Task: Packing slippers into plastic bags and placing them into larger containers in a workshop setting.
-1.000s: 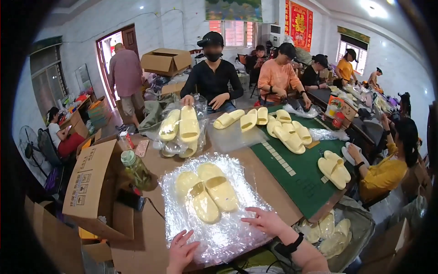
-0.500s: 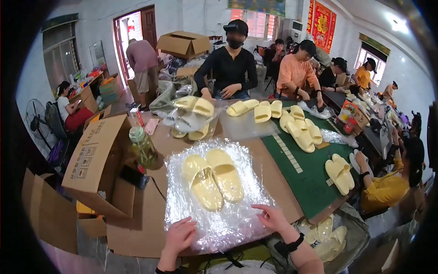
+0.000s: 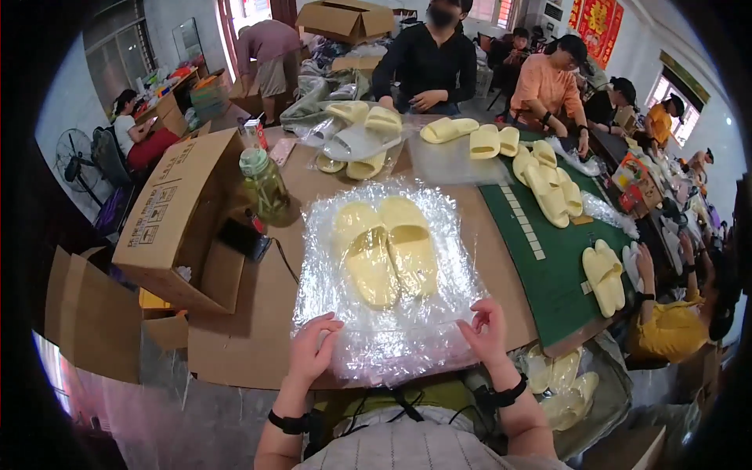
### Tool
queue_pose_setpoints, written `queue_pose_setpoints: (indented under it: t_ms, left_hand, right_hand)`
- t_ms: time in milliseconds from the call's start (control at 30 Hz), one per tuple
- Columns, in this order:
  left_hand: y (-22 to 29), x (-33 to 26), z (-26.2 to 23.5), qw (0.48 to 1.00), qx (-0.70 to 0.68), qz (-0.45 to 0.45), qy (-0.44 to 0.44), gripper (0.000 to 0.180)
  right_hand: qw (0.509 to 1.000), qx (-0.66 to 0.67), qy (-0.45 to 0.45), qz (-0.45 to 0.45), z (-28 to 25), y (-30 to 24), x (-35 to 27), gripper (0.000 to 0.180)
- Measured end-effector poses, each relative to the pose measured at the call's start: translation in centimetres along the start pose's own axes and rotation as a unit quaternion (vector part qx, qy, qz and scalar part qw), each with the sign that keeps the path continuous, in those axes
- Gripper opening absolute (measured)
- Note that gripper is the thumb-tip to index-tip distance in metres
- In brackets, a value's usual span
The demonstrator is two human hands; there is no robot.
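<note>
A pair of pale yellow slide slippers lies side by side on a stack of shiny clear plastic bags, seemingly inside the top bag. Its near edge runs between my hands. My left hand pinches this edge at the left corner, thumb and fingers close together. At the right corner my right hand has its fingers curled on the film in a pinch. Neither hand touches the slippers.
An open cardboard box stands at left, near a phone and a green bottle. More yellow slippers lie on a green mat. A bag of slippers sits below at right. Several people work around the table, one person opposite.
Both hands have gone from resting with fingers spread on the film to pinching the bag's near edge. The view has shifted, so the scene sits lower left of the rim and my forearms show more.
</note>
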State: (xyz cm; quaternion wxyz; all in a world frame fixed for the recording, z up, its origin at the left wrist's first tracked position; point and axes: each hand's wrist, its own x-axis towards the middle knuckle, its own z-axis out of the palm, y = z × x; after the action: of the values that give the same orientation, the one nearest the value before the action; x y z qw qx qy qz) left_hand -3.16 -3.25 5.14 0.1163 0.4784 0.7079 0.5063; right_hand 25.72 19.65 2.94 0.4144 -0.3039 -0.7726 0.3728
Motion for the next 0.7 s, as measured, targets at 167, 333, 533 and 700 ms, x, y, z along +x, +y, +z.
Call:
queue_pose_setpoints:
  t_ms: [167,333,533,700]
  left_hand:
    - [0.0,-0.5,-0.6,0.999,0.002,0.025,-0.042,0.011]
    - [-0.7,-0.4,-0.9,0.996,0.016,0.070,-0.055,0.010]
    - [-0.9,-0.6,-1.1,0.997,-0.005,0.007,-0.076,0.011]
    - [-0.9,-0.6,-1.1,0.997,-0.003,-0.018,-0.080,0.015]
  right_hand:
    - [0.999,-0.017,-0.026,0.013,0.1,-2.0,-0.4,0.046]
    - [0.989,-0.074,-0.036,-0.124,-0.4,-1.2,-0.2,0.026]
    - [0.972,-0.097,-0.139,-0.165,-1.8,-1.6,1.1,0.016]
    - [0.975,-0.101,-0.172,-0.101,-1.6,-0.7,1.2,0.015]
